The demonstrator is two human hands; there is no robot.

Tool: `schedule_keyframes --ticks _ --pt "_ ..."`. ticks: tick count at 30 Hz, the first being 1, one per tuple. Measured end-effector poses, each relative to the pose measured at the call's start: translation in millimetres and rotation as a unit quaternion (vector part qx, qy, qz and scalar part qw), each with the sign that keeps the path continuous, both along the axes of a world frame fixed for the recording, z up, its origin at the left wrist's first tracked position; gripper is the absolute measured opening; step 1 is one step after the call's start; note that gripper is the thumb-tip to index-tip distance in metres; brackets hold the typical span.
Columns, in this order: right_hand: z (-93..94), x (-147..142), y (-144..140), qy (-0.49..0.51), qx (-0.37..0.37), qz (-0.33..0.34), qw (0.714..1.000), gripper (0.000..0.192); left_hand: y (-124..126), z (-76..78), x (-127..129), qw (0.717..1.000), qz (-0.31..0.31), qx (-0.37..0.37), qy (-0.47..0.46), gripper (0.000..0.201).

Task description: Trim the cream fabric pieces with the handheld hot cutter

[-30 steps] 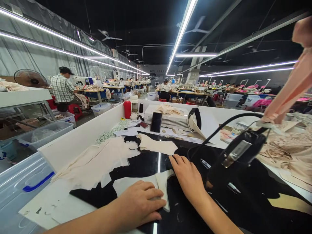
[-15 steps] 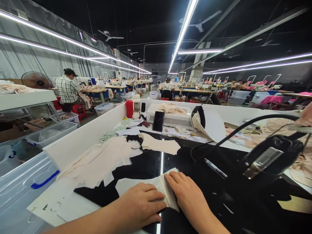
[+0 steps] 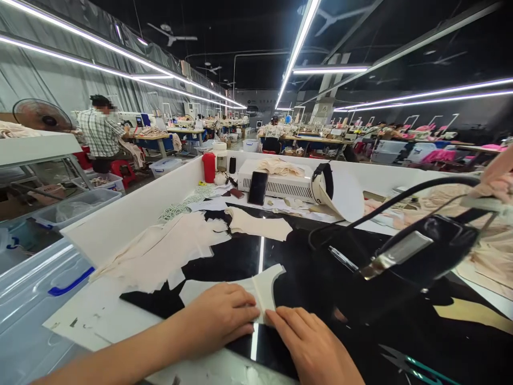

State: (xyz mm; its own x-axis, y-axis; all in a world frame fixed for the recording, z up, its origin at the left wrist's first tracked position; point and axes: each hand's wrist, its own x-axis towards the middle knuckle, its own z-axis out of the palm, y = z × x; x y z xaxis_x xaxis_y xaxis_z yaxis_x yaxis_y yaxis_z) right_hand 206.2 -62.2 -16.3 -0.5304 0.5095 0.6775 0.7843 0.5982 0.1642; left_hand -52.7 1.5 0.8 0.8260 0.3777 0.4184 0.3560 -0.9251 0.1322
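A pale cream fabric piece (image 3: 265, 286) with a folded strip across it lies on the black tabletop (image 3: 304, 289) in front of me. My left hand (image 3: 226, 315) rests on its left part, fingers stretched out and pressing down. My right hand (image 3: 310, 337) has its outstretched fingertips at the near right corner of the strip; its thumb is hidden. Left of my hands is a spread stack of pale fabric pieces (image 3: 156, 248). Beyond them lies another cream cut piece (image 3: 260, 223). Green-handled snips (image 3: 417, 366) lie at the near right.
A black iron-like tool (image 3: 425, 262) with a cable hangs blurred at the right, by a pen (image 3: 342, 259). At the back are a phone (image 3: 257, 187), a white vented box (image 3: 280, 184), a visor (image 3: 339, 192) and a red container (image 3: 209, 167). People work at sewing tables beyond.
My right hand has slid toward me along the strip to its near corner, uncovering the far end. The strip lies flatter. The view has tilted slightly, bringing the snips into sight.
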Motion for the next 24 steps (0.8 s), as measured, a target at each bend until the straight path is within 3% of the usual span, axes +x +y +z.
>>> schedule_keyframes --ticks 5,14,16,18,20,21,24 --pt "8.2 7 -8 -0.017 0.007 -0.002 1.000 0.054 5 4.8 -2 1.000 0.008 0.012 -0.007 0.020" --pt "0.9 6 -18 0.013 0.006 0.005 1.000 0.057 16 -3.1 6 1.000 0.002 -0.016 0.001 0.026" --pt "8.1 19 -26 0.020 -0.019 0.010 1.000 0.052 16 -3.4 5 1.000 -0.006 -0.023 0.000 0.027" --pt "18.9 37 -32 0.088 -0.028 -0.019 0.996 0.035 15 -1.4 3 1.000 -0.016 -0.027 -0.003 0.026" --pt "31.3 55 -34 0.233 -0.001 -0.064 0.970 0.017 13 2.1 2 0.999 -0.021 -0.040 0.001 0.025" --pt "37.6 63 -33 0.316 0.018 -0.078 0.945 0.018 13 3.8 1 0.999 -0.025 -0.043 -0.004 0.025" --pt "54.5 78 -19 0.513 0.033 -0.073 0.855 0.058 12 6.7 3 0.998 -0.046 -0.044 -0.018 0.028"
